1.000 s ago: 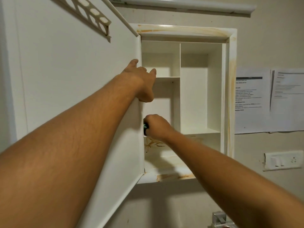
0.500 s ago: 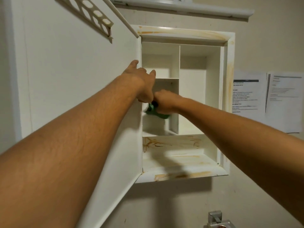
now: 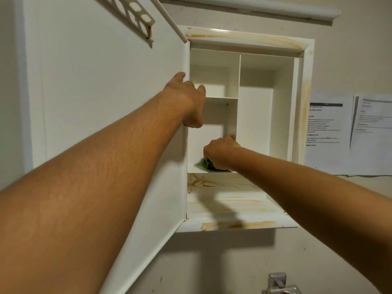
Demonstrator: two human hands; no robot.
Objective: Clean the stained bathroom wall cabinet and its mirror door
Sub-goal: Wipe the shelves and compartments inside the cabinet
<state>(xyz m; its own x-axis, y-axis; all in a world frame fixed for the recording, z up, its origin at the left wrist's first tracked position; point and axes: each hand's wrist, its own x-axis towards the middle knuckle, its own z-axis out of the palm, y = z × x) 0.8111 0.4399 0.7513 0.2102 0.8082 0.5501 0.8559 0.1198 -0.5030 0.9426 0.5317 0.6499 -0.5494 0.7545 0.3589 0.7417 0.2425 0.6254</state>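
The white wall cabinet hangs open ahead, with orange-brown stains on its frame, its lowest compartment and its bottom ledge. Its door is swung out to the left, showing only its white back; the mirror side is hidden. My left hand grips the door's free edge. Inside the lower left compartment, my right hand presses a green scrub pad down on the shelf; most of the pad is hidden under the fist.
A white light fitting runs above the cabinet. Printed paper sheets are stuck to the wall on the right. A metal fixture shows at the bottom edge below the cabinet.
My right hand, with the green pad, rose from low in the left compartment up beside my left hand, then dropped back down to the shelf. My left hand stayed on the door edge.
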